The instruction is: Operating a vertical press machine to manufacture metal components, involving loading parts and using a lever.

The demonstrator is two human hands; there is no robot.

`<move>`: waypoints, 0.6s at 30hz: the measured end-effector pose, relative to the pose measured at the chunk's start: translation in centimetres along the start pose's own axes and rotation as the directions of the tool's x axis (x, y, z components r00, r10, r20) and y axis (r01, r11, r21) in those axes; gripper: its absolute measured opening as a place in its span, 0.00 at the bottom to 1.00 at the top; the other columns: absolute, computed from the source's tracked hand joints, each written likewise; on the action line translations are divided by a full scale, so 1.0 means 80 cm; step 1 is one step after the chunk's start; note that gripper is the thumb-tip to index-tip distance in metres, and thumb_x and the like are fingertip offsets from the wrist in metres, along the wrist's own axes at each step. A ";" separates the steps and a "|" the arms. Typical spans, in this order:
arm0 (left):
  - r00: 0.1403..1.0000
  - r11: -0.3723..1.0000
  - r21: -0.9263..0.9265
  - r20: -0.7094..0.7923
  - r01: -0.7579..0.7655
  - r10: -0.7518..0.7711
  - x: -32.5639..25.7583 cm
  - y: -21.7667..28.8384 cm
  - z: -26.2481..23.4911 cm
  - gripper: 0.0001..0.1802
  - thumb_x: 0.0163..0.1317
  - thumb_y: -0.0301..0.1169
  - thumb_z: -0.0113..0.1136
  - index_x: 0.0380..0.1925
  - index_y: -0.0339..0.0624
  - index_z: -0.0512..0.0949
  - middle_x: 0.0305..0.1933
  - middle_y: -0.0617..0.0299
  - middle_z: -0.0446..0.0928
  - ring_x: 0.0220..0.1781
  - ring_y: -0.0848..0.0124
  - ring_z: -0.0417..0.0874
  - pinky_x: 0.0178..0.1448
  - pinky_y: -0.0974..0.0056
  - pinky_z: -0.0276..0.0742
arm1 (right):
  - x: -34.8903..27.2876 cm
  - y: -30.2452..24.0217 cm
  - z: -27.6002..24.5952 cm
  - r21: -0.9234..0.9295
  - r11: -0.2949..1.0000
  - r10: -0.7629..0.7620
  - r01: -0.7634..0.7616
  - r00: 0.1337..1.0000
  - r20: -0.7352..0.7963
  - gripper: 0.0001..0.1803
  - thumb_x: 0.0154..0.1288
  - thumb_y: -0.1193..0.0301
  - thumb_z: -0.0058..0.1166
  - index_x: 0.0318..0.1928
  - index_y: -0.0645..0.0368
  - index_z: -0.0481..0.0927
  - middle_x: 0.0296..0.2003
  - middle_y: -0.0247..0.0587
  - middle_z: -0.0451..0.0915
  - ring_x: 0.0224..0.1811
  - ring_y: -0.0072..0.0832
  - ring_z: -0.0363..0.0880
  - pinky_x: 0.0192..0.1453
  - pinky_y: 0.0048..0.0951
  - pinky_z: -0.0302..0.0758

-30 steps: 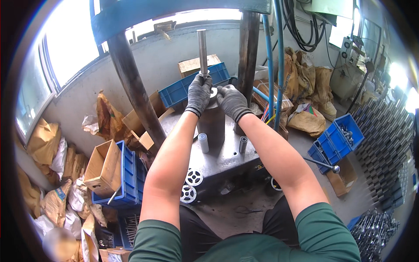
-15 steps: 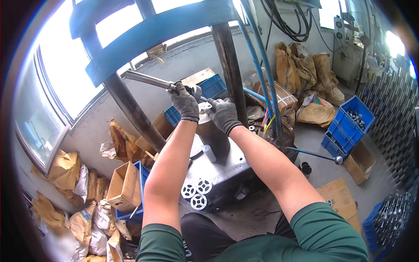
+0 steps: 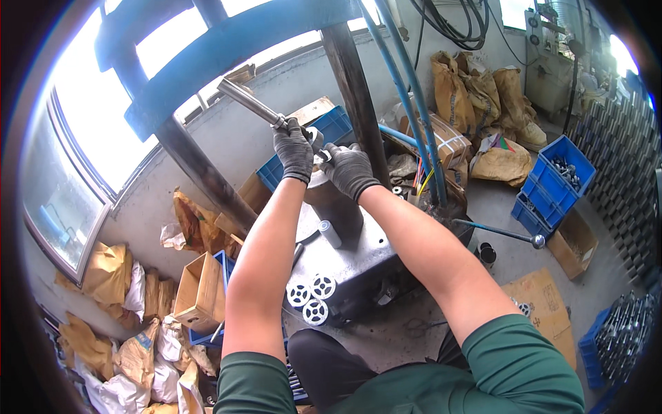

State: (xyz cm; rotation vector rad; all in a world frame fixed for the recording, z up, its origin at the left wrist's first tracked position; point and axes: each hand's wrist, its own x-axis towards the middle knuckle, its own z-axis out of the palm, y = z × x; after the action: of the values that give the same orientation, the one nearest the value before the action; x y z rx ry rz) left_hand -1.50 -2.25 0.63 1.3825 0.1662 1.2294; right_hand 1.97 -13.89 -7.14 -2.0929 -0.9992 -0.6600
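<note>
My left hand (image 3: 294, 152), in a dark grey knitted glove, is closed round the lower end of a shiny metal tube (image 3: 252, 102). The tube slants up and away to the left. A round metal collar (image 3: 315, 138) shows between my hands. My gloved right hand (image 3: 349, 169) has its fingers bent in beside the collar, at a small bright metal piece (image 3: 321, 158); what exactly they pinch is hidden. Both hands are just above a dark cylindrical block (image 3: 336, 207) on the press bed (image 3: 355, 243). A small pale cylinder (image 3: 329, 234) stands beside the block.
Three spoked metal discs (image 3: 315, 312) lie on the near left corner of the bed. Dark press columns (image 3: 355, 96) rise at both sides. A ball-ended lever (image 3: 500, 233) sticks out rightward. Blue crates (image 3: 558, 176), a wooden box (image 3: 200, 290) and paper sacks (image 3: 141, 352) surround the press.
The tube's upper end has swung rightward, so it tilts more steeply. My left hand has turned with it and shifted slightly right. My right hand stays near the block top. The view has shifted a little.
</note>
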 end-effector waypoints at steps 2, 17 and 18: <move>1.000 0.996 0.093 -0.002 -0.003 0.003 0.001 -0.001 0.002 0.10 0.80 0.31 0.53 0.55 0.40 0.72 0.28 0.68 0.69 0.26 0.78 0.72 0.27 0.68 0.77 | -0.007 0.004 -0.013 -0.001 1.000 -0.030 0.030 0.999 0.026 0.22 0.68 0.58 0.60 0.58 0.53 0.82 0.44 0.46 0.87 0.53 0.49 0.82 0.58 0.47 0.79; 0.994 0.995 0.036 0.055 0.090 -0.092 0.005 0.006 0.001 0.09 0.78 0.31 0.55 0.51 0.40 0.72 0.29 0.65 0.71 0.26 0.77 0.74 0.25 0.67 0.80 | -0.218 0.114 -0.432 -0.385 0.835 -0.089 0.394 0.786 0.612 0.07 0.58 0.70 0.63 0.37 0.57 0.84 0.37 0.45 0.82 0.43 0.45 0.82 0.49 0.44 0.79; 0.994 0.996 0.060 0.083 0.069 -0.074 0.004 0.008 0.000 0.07 0.78 0.31 0.55 0.49 0.40 0.71 0.29 0.66 0.70 0.26 0.77 0.74 0.25 0.67 0.80 | -0.228 0.127 -0.440 -0.388 0.836 -0.071 0.387 0.779 0.623 0.07 0.58 0.70 0.63 0.37 0.57 0.84 0.37 0.45 0.82 0.43 0.45 0.82 0.49 0.44 0.79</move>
State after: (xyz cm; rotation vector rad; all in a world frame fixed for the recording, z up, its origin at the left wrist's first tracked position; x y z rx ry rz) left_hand -1.70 -2.19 1.34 1.4638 0.1914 1.1123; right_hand -5.06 -53.87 -2.02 -2.7557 -1.5997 -0.4082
